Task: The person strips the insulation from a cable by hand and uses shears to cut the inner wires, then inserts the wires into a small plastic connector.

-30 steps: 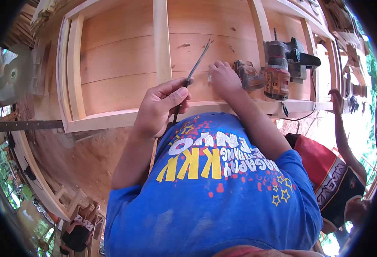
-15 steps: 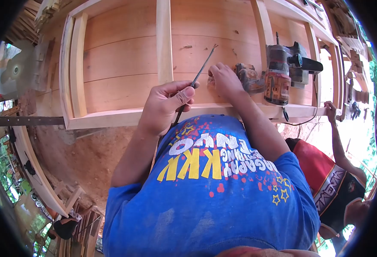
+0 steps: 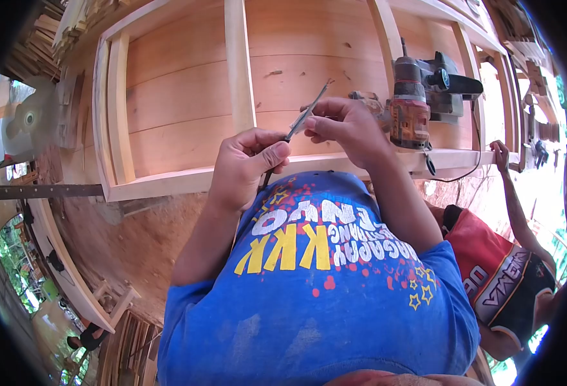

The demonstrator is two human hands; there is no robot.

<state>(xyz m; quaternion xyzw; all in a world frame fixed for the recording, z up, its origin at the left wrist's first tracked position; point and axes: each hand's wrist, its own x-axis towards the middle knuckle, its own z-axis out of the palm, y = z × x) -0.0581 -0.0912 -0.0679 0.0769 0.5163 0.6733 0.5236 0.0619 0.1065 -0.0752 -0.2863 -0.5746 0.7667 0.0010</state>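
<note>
My left hand (image 3: pixel 248 164) is closed round a dark electrical cord (image 3: pixel 288 137), thumb on top, with its thin grey wires sticking up and bare copper showing at the tip. My right hand (image 3: pixel 351 132) pinches a small clear plastic piece (image 3: pixel 301 122) against the wires, just above the left thumb. Both hands are over the near rail of a wooden frame (image 3: pixel 187 179). To the right of my right hand stands a power tool (image 3: pixel 410 109) with a red and black body, its bit pointing away from me.
Boards (image 3: pixel 174 83) line the frame, with crosspieces (image 3: pixel 239 64) dividing it. A second dusty tool (image 3: pixel 368 103) lies partly behind my right hand. On the right a person (image 3: pixel 502 270) in a red and black shirt rests a hand on the frame. Stacked wood (image 3: pixel 126 347) is at lower left.
My right hand has lifted off the boards and come left to the cord, bringing the clear piece to the wires. My left hand keeps its hold on the cord.
</note>
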